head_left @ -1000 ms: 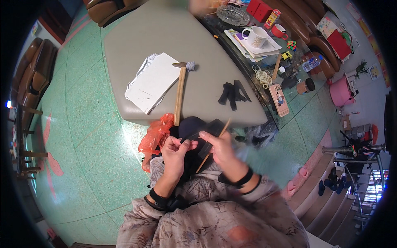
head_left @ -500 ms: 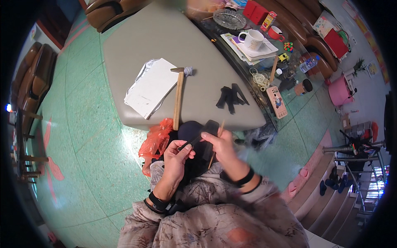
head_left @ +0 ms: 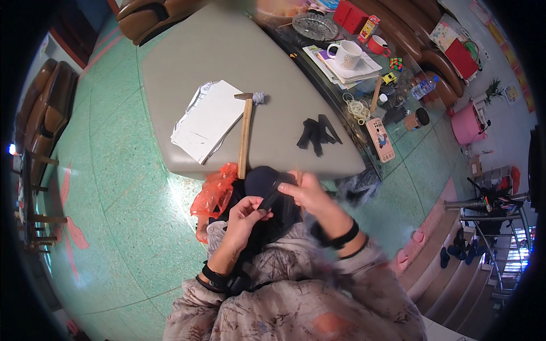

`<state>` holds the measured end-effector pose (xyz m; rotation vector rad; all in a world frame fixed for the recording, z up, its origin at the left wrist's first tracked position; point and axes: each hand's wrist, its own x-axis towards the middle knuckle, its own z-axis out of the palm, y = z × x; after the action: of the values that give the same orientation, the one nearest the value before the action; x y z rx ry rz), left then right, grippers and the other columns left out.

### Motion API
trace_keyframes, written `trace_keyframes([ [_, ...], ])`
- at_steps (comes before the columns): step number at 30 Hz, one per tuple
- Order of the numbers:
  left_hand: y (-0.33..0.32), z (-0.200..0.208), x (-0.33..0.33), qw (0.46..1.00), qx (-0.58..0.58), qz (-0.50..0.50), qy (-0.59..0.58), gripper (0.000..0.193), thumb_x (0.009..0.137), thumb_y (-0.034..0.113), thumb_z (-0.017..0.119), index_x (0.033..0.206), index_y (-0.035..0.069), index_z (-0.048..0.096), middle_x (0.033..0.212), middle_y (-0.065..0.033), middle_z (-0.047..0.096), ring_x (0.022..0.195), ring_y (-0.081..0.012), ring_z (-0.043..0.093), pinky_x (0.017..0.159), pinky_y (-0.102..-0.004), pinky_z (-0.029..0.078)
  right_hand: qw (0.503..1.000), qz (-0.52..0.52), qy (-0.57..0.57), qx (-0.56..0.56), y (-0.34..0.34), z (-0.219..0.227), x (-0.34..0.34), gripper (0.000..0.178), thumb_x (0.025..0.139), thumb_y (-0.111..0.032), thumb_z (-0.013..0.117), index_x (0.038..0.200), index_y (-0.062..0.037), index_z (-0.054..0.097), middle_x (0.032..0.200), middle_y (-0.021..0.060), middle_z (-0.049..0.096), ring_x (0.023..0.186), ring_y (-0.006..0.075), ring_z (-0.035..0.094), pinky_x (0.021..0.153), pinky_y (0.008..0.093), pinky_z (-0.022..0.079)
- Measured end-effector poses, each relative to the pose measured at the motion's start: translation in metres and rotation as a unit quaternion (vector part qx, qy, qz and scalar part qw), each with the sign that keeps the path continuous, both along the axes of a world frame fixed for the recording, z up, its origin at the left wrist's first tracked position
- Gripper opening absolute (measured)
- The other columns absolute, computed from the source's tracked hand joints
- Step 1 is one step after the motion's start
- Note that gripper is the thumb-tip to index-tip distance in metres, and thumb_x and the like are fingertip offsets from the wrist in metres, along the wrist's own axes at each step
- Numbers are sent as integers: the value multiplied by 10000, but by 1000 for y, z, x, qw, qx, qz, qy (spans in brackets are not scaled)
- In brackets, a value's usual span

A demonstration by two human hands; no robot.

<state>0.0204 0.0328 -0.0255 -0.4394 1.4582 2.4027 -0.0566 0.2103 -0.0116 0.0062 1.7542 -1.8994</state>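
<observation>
Above my lap, a black strip of thin material (head_left: 271, 198) stretches between my two hands. My left hand (head_left: 241, 219) pinches its lower end between thumb and fingertips. At the upper end, my right hand (head_left: 313, 196) grips it with the thumb on top. A thin wooden stick, blurred, shows beside the right fingers; how it is held is hidden. Dark cloth lies under the hands, so the strip's outline is hard to make out. On the grey padded bench ahead lie several similar black strips (head_left: 318, 134), a wooden-handled hammer (head_left: 245, 136) and a white pad (head_left: 208, 121).
A crumpled red plastic bag (head_left: 215, 192) hangs by the bench's (head_left: 193, 57) near edge. To the right, a dark glass table bears a white mug (head_left: 347, 55), papers, rubber bands (head_left: 358, 109) and a pink phone case (head_left: 380, 140). Steps (head_left: 438, 284) descend at the lower right.
The right hand has shifted slightly right and turned, and the raised black piece above it has come down. The stick has tilted and blurred. My left hand keeps its pinch, moved slightly.
</observation>
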Motion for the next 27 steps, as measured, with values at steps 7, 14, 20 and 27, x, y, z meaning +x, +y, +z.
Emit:
trace_keyframes([
  [7,1,-6,-1,983,-150,-48,90,114,923,108,542,901,-2,559,793,0,578,723,-68,550,678,-205,453,997,65,-12,50,-1,20,2,142,801,-140,655,858,-12,631,600,-47,465,496,38,374,436,228,299],
  [14,6,3,-6,987,-110,-83,76,126,924,108,541,891,-13,556,776,-11,587,710,-61,541,661,-206,453,989,40,139,43,-5,-24,5,229,807,-173,665,839,46,609,601,-6,489,602,57,436,522,258,366],
  [20,4,5,-1,960,-247,-71,111,173,942,151,517,865,2,559,739,-26,606,681,-77,561,637,-216,461,993,59,94,46,-9,-18,4,285,817,-190,670,700,6,500,618,-53,378,618,46,348,515,257,327],
  [27,1,0,-12,988,-123,-57,70,149,937,132,525,870,3,559,745,-33,628,673,-55,533,603,-203,425,995,93,47,12,-8,-11,10,355,828,-208,673,636,-44,424,608,-72,365,607,39,324,514,247,303],
])
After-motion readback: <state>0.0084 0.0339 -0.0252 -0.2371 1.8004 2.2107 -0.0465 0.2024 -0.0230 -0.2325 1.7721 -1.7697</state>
